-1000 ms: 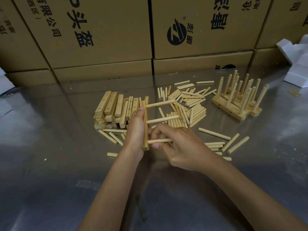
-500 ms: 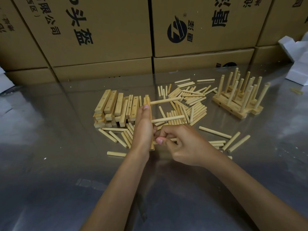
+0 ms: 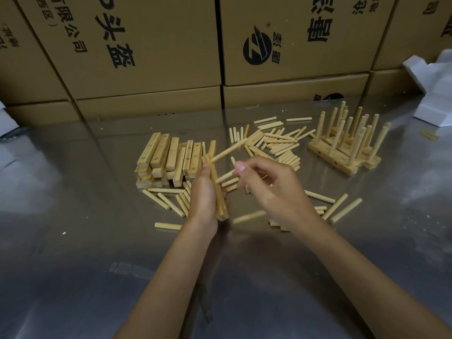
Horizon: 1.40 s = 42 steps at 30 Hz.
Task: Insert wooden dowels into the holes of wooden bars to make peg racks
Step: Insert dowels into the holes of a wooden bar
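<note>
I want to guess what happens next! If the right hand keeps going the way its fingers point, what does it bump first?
Probably the bar held upright in the left hand; depth is hard to judge.

Single view only: your head camera, wide-angle, so there is no second view to share any part of the scene. It looks forward and down from above your forearms onto the metal tabletop (image 3: 73, 241). Your left hand (image 3: 204, 196) and right hand (image 3: 274, 189) sit near frame centre, close to the lens. The far field ends at the cardboard boxes (image 3: 146, 57) along the table's back edge.
</note>
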### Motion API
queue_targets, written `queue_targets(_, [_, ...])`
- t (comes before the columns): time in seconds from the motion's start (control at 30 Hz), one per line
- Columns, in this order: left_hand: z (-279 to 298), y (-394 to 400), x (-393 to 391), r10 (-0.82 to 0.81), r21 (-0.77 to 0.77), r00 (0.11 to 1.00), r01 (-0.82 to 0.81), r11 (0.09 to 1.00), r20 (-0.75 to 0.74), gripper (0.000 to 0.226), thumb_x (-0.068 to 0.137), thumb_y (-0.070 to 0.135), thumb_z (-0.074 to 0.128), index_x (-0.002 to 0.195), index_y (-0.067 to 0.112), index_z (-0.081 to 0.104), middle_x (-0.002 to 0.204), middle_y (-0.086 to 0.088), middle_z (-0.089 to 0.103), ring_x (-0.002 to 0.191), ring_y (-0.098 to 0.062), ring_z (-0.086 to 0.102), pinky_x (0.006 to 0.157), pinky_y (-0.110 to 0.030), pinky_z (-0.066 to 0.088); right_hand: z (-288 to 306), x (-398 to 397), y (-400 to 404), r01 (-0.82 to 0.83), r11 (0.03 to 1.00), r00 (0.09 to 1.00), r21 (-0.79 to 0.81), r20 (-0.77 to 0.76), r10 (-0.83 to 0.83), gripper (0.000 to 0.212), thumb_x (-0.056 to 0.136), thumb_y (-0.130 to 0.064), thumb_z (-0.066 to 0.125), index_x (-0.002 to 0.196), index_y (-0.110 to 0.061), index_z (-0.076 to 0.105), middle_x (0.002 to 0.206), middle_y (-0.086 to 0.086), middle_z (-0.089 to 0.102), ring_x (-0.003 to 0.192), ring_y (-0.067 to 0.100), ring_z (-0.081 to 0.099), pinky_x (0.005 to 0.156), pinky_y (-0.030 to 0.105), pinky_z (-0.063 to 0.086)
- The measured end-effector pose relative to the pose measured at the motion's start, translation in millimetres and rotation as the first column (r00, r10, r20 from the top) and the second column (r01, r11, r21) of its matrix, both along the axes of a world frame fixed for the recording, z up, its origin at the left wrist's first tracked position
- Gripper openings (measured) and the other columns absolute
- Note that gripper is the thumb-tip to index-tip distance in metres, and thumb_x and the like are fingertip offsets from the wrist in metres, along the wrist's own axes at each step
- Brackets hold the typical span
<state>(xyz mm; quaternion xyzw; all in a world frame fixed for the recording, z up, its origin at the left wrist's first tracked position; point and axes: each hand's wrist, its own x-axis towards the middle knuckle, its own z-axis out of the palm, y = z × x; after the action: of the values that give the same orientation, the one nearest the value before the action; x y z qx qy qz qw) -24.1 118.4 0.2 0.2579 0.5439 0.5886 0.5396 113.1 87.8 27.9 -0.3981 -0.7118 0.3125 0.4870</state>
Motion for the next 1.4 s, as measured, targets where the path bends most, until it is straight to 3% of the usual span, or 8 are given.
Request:
queue_targets(0.13, [0.1, -1.7, 6.5, -0.004, 0.007, 0.998, 0.003, 1.0, 0.064, 0.045, 0.106, 0.043, 0.036, 0.126, 0.014, 0.063, 0.071, -0.002, 0.056, 0.057, -0.013, 0.05, 0.048, -0.024, 0.04, 0.8, -7.3, -1.7, -0.106, 0.988, 0.971, -0.115, -0.225, 0.078, 0.026, 0.102, -0.016, 0.051, 0.092, -0.004, 0.072, 0.08, 0.013, 0.068, 0.075, 0.01, 0.062, 0.07, 0.022, 0.048])
queue_targets(0.27, [3.0, 1.5, -1.5, 0.066, 0.001, 0.996, -0.067, 0.998, 0.052, 0.04, 0.106, 0.042, 0.038, 0.123, 0.018, 0.065, 0.072, 0.001, 0.049, 0.057, -0.012, 0.045, 0.047, -0.023, 0.038, 11.5, 17.1, 8.3, -0.113, 0.985, 0.989, -0.132, 0.079, 0.124, 0.017, 0.095, -0.011, 0.058, 0.084, -0.013, 0.071, 0.077, 0.0, 0.068, 0.076, 0.01, 0.062, 0.07, 0.023, 0.049])
queue_targets(0.4, [4.9, 3.3, -12.2, 0.095, -0.006, 0.992, -0.095, 0.995, 0.087, 0.04, 0.106, 0.043, 0.039, 0.121, 0.019, 0.066, 0.067, 0.003, 0.046, 0.048, -0.009, 0.043, 0.043, -0.02, 0.037, 7.9, 33.1, 11.1, -0.179, 0.913, 0.64, -0.367, 0.661, 0.391, 0.024, 0.076, -0.045, 0.08, 0.083, -0.025, 0.068, 0.089, -0.014, 0.058, 0.086, 0.0, 0.052, 0.072, 0.02, 0.046])
queue_targets(0.5, [6.4, 2.5, -12.9, 0.086, 0.003, 0.992, -0.087, 0.996, 0.089, 0.039, 0.105, 0.043, 0.039, 0.119, 0.019, 0.067, 0.064, 0.003, 0.046, 0.045, -0.008, 0.043, 0.04, -0.018, 0.037, -2.3, 23.3, 5.8, -0.181, 0.89, 0.462, -0.418, 0.763, 0.452, 0.029, 0.073, -0.049, 0.081, 0.087, -0.027, 0.069, 0.098, -0.012, 0.053, 0.095, -0.001, 0.044, 0.082, 0.026, 0.046])
queue_targets(0.67, [6.5, 1.7, -12.2, 0.061, 0.001, 0.998, -0.061, 0.998, 0.032, 0.038, 0.105, 0.044, 0.04, 0.116, 0.02, 0.067, 0.073, 0.001, 0.047, 0.055, -0.011, 0.045, 0.047, -0.024, 0.039, -2.0, 20.0, 5.5, -0.217, 0.913, 0.661, -0.345, 0.636, 0.397, 0.006, 0.089, -0.026, 0.066, 0.088, -0.021, 0.07, 0.085, -0.006, 0.068, 0.08, 0.009, 0.062, 0.072, 0.032, 0.053])
queue_targets(0.8, [6.2, 1.5, -9.2, 0.049, -0.009, 0.999, -0.049, 0.999, 0.014, 0.037, 0.104, 0.043, 0.041, 0.112, 0.02, 0.069, 0.075, 0.0, 0.049, 0.061, -0.013, 0.048, 0.053, -0.026, 0.042, 3.2, 20.9, 7.4, -0.201, 0.953, 0.859, -0.227, 0.426, 0.283, 0.005, 0.094, -0.021, 0.059, 0.09, -0.024, 0.061, 0.078, -0.005, 0.063, 0.065, 0.013, 0.054, 0.061, 0.036, 0.044])
queue_targets(1.23, [3.6, 1.3, 0.5, 0.109, 0.01, 0.994, -0.109, 0.994, 0.006, 0.038, 0.104, 0.045, 0.041, 0.106, 0.022, 0.071, 0.065, 0.001, 0.047, 0.059, -0.013, 0.048, 0.065, -0.03, 0.046, 0.0, 10.6, 4.1, -0.179, 0.984, 0.908, -0.01, 0.383, 0.169, 0.009, 0.087, -0.014, 0.072, 0.086, -0.023, 0.073, 0.074, -0.033, 0.06, 0.074, -0.01, 0.057, 0.063, 0.006, 0.04])
queue_targets(1.4, [6.4, -3.5, 4.8, 0.009, 0.03, 0.987, -0.014, 0.999, 0.162, 0.042, 0.105, 0.044, 0.039, 0.11, 0.016, 0.07, 0.08, -0.008, 0.063, 0.073, -0.024, 0.063, 0.071, -0.038, 0.056, 6.6, 10.1, 5.5, -0.214, 0.958, 0.975, -0.191, 0.012, 0.22, 0.012, 0.079, -0.006, 0.081, 0.088, -0.011, 0.074, 0.084, 0.006, 0.075, 0.074, 0.021, 0.07, 0.063, 0.029, 0.056])
